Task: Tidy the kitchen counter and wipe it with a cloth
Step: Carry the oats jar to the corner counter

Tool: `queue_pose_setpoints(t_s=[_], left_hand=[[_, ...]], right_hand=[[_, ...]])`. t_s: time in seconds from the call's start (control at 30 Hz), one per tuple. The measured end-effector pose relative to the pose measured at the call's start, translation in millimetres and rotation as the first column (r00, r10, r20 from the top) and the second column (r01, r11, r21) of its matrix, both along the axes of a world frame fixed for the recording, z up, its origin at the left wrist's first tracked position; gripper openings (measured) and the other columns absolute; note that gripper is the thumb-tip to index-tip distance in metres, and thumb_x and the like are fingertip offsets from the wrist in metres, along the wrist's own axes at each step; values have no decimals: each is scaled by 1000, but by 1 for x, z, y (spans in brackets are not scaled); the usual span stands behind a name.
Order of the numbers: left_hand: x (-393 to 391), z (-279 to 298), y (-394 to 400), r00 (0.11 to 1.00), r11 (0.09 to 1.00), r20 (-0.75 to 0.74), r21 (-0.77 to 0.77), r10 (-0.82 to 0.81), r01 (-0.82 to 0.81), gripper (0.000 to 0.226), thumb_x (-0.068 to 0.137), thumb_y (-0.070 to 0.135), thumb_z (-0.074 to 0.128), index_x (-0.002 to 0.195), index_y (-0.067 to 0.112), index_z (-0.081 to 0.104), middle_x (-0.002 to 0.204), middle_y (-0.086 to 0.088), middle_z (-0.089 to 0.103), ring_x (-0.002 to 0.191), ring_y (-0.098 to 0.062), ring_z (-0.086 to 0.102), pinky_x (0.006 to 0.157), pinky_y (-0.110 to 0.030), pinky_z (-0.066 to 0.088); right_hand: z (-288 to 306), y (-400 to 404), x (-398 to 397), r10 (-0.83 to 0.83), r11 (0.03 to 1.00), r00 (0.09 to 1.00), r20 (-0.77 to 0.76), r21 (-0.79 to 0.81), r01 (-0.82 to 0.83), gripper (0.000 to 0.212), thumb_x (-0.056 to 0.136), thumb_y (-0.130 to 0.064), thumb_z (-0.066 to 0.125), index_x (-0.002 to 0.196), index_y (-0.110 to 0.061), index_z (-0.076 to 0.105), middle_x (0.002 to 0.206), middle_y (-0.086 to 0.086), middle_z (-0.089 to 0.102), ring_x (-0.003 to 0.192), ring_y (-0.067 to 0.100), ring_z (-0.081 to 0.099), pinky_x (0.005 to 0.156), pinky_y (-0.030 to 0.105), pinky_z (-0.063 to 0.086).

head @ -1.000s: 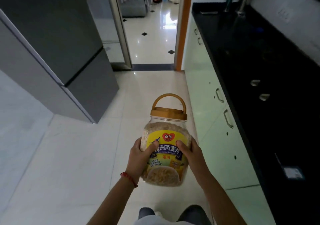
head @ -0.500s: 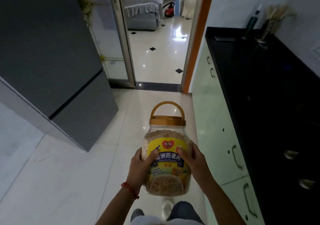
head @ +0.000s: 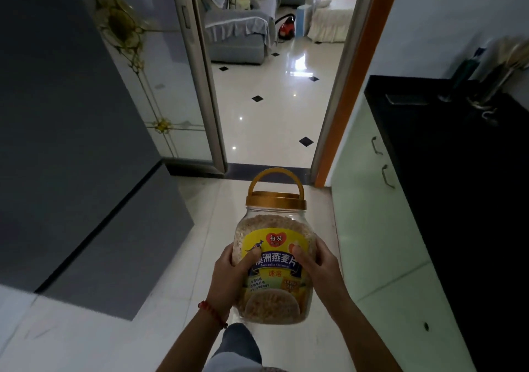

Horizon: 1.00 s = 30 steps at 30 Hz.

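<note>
Both the left hand [head: 229,280] and right hand [head: 320,268] still clasp the oat jar [head: 274,257], now nearer the doorway [head: 274,108].

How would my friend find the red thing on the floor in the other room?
Look through the doorway into the bright room. By the grey sofa, on the shiny floor, sits the red vacuum. Nothing else there is red.

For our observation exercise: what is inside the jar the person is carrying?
Through the clear jar pale oat flakes show above the label and again near the base. The label, left hand and right hand cover the middle.
</note>
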<state>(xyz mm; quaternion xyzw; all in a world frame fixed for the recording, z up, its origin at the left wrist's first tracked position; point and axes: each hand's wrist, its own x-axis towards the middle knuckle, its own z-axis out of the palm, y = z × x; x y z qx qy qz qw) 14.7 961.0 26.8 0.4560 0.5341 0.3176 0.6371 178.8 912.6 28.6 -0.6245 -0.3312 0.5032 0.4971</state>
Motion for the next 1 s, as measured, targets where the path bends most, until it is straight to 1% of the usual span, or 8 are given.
queue_pose_setpoints(t_s=[0.1,0.27,0.33,0.4,0.63,0.73,0.87,1.0], left_hand=[[13,7,76,997,997,-9,35,-73,73,75,46,61,65,104,16,54,96,-6,68,81,-20,69,53,-18,54],[46,24,194,984,982,5,67,-176,176,81,34,66,72,99,22,53,98,-10,67,81,-20,70,59,-23,56],[65,23,229,975,975,6,44,-220,220,97,28,74,72,105,20,51,101,-10,66,86,-23,69,61,-25,57],[84,19,258,967,967,10,26,-253,253,105,25,77,70,109,18,50,102,-10,66,89,-25,68,63,-26,57],[178,2,353,948,947,8,-30,-319,319,110,26,77,71,113,12,50,106,-15,66,91,-29,68,70,-37,59],[225,2,387,947,946,9,-40,-321,321,107,26,76,71,111,13,51,104,-14,67,88,-27,69,66,-33,59],[287,15,435,938,938,15,-35,-345,345,105,25,74,72,110,15,52,102,-11,67,86,-26,69,61,-28,57],[345,23,476,921,920,21,-41,-390,390,94,36,59,75,113,11,51,100,-12,67,81,-24,70,57,-25,56]], right_hand=[[7,65,11,-68,998,998,9,10,68,106,36,-80,68,122,-20,50,109,3,66,91,16,69,64,23,57],[20,161,36,-194,981,981,27,34,193,96,44,-71,71,123,-20,51,109,3,67,92,15,69,65,25,58],[18,188,49,-240,971,971,9,26,239,92,46,-67,71,122,-20,50,109,3,67,90,14,69,64,25,58],[17,212,66,-274,962,962,2,14,274,98,40,-75,69,120,-22,51,106,1,67,88,10,69,63,23,57],[2,298,152,-355,935,935,-25,-15,355,102,36,-76,70,120,-21,53,107,2,68,89,13,69,64,24,57],[4,334,197,-368,930,929,-36,4,368,99,38,-73,72,119,-20,53,105,1,68,89,9,69,63,22,57],[15,379,261,-371,928,927,-54,14,372,82,51,-54,72,122,-19,52,107,3,67,89,10,69,63,22,56],[19,411,312,-434,900,898,-77,9,436,78,52,-51,70,122,-20,53,107,3,67,88,11,70,63,23,56]])
